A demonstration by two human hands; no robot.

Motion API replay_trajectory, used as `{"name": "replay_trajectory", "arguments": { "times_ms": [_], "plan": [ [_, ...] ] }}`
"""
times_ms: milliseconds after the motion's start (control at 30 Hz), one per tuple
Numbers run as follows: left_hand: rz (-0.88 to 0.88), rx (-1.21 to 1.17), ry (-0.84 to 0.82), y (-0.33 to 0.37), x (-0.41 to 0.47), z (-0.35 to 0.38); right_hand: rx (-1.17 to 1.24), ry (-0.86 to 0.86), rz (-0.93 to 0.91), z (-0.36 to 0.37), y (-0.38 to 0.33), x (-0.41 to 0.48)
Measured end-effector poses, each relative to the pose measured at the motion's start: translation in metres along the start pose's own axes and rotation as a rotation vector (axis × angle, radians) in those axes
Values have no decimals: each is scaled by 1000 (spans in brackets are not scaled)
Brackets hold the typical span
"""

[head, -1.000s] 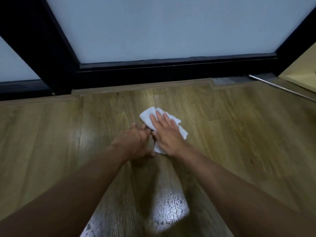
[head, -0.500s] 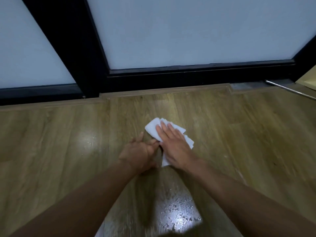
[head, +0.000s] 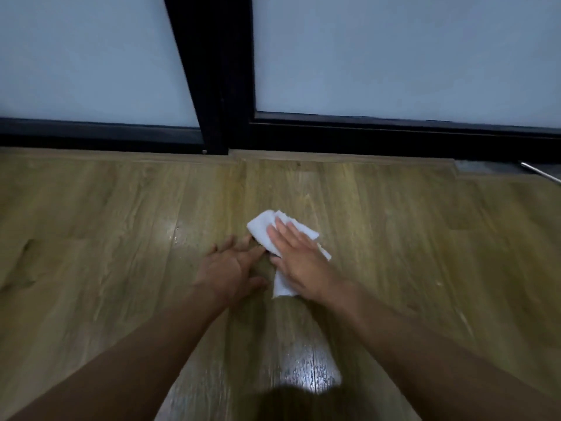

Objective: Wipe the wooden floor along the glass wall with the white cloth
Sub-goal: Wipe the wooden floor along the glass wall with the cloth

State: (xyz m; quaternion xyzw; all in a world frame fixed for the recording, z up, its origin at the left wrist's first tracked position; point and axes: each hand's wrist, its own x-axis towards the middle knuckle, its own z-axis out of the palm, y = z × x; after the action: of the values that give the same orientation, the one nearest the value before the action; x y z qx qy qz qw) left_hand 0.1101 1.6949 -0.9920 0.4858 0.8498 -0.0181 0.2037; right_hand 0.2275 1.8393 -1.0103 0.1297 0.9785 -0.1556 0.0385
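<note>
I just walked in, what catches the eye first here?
A white cloth lies on the wooden floor, pressed flat under the right hand, the left hand spread on bare boards beside it. Behind runs the glass wall with its thick black frame, and a wet patch glints nearest the camera.

- No legible text, label, brand, number or sign on any surface in view.
- White cloth (head: pixel 261 225) under the right hand (head: pixel 299 259): plain, no tag or print seen.
- Wooden floor (head: pixel 91 223) around the hand: grain only.
- Glass wall (head: pixel 394 56) and black frame (head: pixel 221 86) beyond the hand: no markings seen.
</note>
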Motion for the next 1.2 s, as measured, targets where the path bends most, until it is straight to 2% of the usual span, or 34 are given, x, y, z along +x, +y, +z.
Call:
{"name": "replay_trajectory", "arguments": {
  "times_ms": [100,200,300,367,433,533,600,700,867,933,1033,1100,1200],
  "plan": [
    [-37,37,-96,-26,-25,-3,32,-9,-29,-15,29,-16],
    [46,141,-232,-33,-32,-12,108,13,175,-36,51,8],
    [73,185,-255,-31,-28,-16,203,54,380,-40,33,67],
    [83,207,-237,-32,-29,-14,173,5,359,-28,3,99],
    [100,130,-232,-36,-30,-11,141,-2,200,-5,-37,107],
    [181,-77,-147,-54,-35,-12,141,18,-67,17,-68,78],
    [179,-211,4,-73,-42,-9,142,27,-158,16,-57,61],
    [35,-165,210,-98,-52,1,120,60,-77,8,-38,68],
    [-34,-174,288,-112,-50,9,43,101,254,10,-84,135],
    [-146,-227,380,-125,-47,7,52,94,198,19,-115,142],
    [-258,-316,486,-154,-48,5,80,34,-94,35,-138,111],
    [-288,-339,514,-171,-55,9,18,7,-208,37,-125,89],
    [-232,-241,493,-189,-67,18,-86,63,-56,33,-110,100]
  ]
}}
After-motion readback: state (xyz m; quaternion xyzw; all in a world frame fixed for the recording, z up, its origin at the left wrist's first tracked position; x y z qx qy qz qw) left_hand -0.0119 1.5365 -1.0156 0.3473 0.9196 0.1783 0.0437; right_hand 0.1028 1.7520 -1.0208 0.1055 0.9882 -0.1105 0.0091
